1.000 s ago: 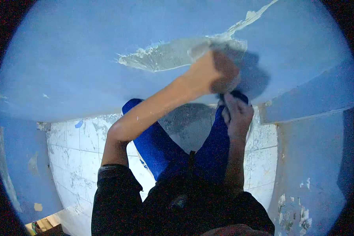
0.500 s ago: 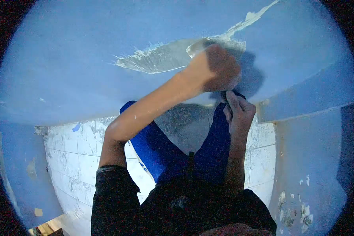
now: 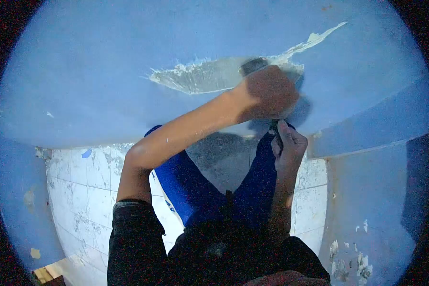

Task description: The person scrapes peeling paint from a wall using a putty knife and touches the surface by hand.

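My left hand (image 3: 271, 93) is closed in front of a bare grey patch (image 3: 205, 76) in the blue wall (image 3: 128, 62). A dark, flat, straight-edged blade, apparently a scraper (image 3: 254, 66), shows beyond its knuckles, against the patch. The scraper's handle is hidden by the hand. Lower right, just below the left hand, my right hand (image 3: 291, 143) has its fingers closed around a dark, narrow object (image 3: 278, 133); its kind cannot be made out. The patch has ragged whitish edges, and a pale streak (image 3: 314, 40) runs from it toward the upper right.
My knees in blue trousers (image 3: 188, 186) are bent close to the wall's foot. White floor tiles (image 3: 90, 190), stained grey, lie on both sides. A side wall (image 3: 367, 214) with peeling spots (image 3: 362, 267) rises at right. A wooden item (image 3: 45, 275) sits at lower left.
The view has shifted slightly, so the patch sits lower and farther right. The blade by my left hand now looks dark instead of pale-edged. My right hand keeps its grip.
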A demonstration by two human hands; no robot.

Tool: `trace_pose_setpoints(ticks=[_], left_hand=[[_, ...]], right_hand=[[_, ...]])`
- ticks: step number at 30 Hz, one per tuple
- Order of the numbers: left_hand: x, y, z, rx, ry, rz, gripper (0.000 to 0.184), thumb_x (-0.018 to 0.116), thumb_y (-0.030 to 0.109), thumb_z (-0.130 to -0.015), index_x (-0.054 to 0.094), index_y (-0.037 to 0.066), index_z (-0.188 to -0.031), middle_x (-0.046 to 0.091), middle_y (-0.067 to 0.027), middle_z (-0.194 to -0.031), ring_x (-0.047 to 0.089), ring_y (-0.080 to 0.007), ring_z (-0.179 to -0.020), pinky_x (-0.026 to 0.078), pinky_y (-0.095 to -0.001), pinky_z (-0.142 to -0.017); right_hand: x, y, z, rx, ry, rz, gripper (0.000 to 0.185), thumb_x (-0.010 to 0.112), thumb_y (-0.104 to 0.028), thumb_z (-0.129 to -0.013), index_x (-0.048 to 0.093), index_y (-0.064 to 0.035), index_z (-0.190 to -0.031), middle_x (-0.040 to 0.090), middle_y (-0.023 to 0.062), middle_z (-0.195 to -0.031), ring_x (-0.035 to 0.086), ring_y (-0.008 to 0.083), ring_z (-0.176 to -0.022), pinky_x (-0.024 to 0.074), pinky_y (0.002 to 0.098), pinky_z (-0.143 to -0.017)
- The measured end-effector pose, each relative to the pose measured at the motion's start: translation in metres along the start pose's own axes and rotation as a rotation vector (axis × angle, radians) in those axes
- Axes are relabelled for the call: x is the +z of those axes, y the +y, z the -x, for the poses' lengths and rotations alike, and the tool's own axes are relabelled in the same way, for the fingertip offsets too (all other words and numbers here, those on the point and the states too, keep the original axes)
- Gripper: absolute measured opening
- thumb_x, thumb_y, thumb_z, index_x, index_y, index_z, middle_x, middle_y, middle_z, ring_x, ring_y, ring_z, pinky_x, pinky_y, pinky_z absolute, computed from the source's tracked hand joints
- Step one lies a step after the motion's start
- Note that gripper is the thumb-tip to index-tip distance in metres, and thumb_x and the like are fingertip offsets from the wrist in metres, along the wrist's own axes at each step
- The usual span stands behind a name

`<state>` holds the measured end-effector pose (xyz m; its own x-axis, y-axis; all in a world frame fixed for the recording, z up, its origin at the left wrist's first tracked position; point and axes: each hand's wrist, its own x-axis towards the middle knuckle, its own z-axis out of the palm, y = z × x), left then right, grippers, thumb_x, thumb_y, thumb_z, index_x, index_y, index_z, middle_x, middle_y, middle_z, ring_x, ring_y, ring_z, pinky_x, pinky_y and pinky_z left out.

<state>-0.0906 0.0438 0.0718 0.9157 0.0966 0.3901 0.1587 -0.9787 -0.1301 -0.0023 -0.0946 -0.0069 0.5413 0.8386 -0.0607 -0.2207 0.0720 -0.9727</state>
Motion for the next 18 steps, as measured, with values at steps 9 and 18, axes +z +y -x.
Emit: trace_pose_setpoints(ticks=[9,18], left_hand=[[0.004,0.007,0.0,-0.02,-0.041,0.034,0.016,0.059,0.019,-0.071,0.067,0.006,-0.067,0.064,-0.0152,-0.065,0.066,-0.0298,-0.063,0.053,-0.0412,-0.061],[0.003,0.006,0.001,0.004,0.091,-0.013,0.015,0.061,0.016,-0.069,0.068,0.004,-0.066,0.066,-0.0149,-0.064,0.068,-0.0288,-0.063,0.054,-0.039,-0.061]], right_hand=[[0.0,0.007,0.009,0.015,0.073,0.012,0.03,0.065,-0.021,-0.088,0.063,0.0031,-0.07,0.049,0.0022,-0.049,0.036,0.006,-0.035,0.0228,0.0228,-0.033],[0.007,0.0,0.012,-0.024,0.128,0.05,0.033,0.062,-0.024,-0.09,0.062,0.0029,-0.071,0.045,0.0007,-0.047,0.035,0.0054,-0.036,0.0193,0.0229,-0.034]])
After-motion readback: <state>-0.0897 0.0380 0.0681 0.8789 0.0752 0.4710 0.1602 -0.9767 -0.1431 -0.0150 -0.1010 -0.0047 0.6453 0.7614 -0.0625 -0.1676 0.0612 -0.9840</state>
